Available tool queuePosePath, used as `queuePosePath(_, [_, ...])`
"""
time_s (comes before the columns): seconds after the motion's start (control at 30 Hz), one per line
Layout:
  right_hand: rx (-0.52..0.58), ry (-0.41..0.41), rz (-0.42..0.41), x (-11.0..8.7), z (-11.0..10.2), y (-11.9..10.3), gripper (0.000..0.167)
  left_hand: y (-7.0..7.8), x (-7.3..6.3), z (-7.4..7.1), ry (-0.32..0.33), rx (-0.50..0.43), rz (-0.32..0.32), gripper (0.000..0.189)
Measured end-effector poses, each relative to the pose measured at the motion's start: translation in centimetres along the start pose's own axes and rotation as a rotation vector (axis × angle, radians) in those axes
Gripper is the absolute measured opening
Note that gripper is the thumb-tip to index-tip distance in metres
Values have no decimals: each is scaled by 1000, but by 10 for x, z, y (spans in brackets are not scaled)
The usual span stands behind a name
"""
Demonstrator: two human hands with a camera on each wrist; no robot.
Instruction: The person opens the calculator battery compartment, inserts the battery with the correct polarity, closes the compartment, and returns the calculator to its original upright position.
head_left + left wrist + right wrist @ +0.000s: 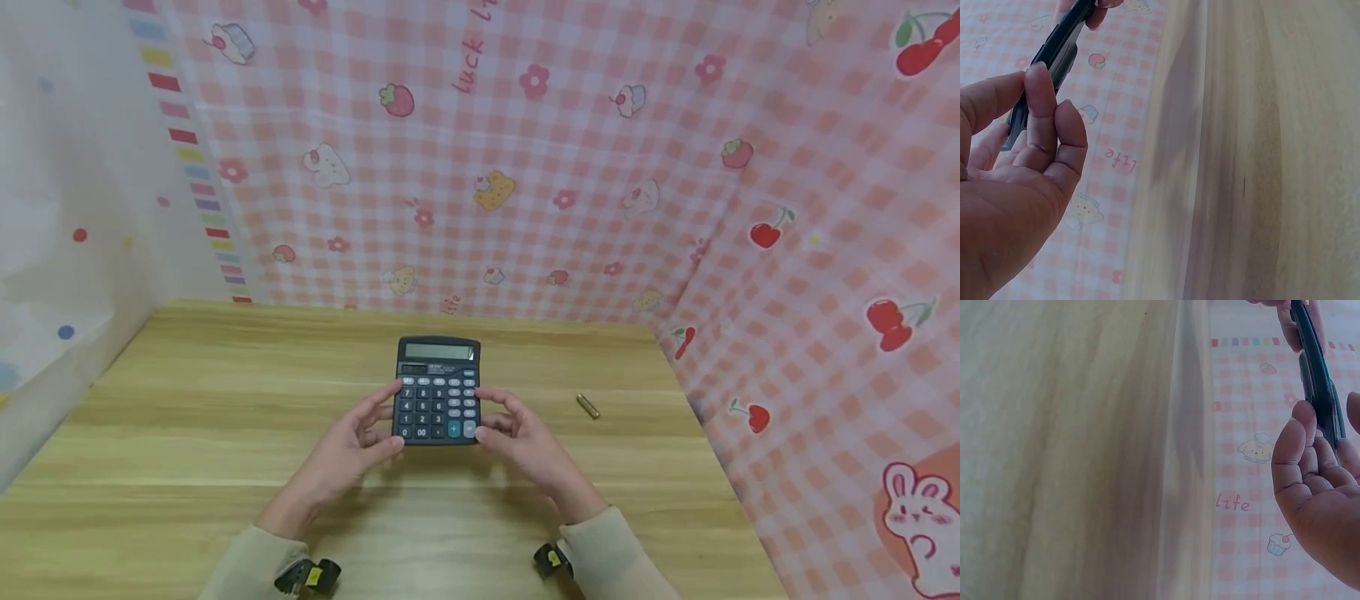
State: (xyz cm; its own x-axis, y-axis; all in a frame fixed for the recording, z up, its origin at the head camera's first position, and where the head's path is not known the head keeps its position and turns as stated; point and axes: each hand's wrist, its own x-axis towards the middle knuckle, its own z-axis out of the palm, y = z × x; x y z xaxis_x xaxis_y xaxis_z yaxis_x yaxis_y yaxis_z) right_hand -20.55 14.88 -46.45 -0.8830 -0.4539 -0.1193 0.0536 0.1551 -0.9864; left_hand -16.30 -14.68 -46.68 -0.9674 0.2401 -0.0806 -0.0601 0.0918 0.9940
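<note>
A dark desktop calculator (438, 408) is held up above the wooden table, its keys and display facing the head camera. The display reads what looks like a 0 at its right end. My left hand (352, 446) grips the left edge between thumb and fingers. On the opposite edge my right hand (528, 446) holds it the same way. Both wrist views catch the calculator (1063, 47) edge-on, the fingers curled behind it, with a gap to the table below. In the right wrist view, my right hand (1319, 481) supports its near end.
A small gold-coloured battery (588, 406) lies on the wooden table (225, 400), to the right of my right hand. Pink checked cloth (450, 167) with printed cartoons hangs behind the table and along its right side. A white sheet (67, 208) hangs at the left.
</note>
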Motion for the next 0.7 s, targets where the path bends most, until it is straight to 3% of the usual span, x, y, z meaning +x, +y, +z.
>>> queuePosePath(0.1, [11, 6, -1, 0, -1, 0, 59, 0, 1, 1, 3, -8, -13, 88])
queuePosePath(0.4, [41, 40, 9, -3, -5, 0, 53, 3, 4, 3, -4, 3, 24, 86])
queuePosePath(0.7, [91, 75, 17, -2, -6, -5, 46, 10, 8, 7, 58, -22, 31, 77])
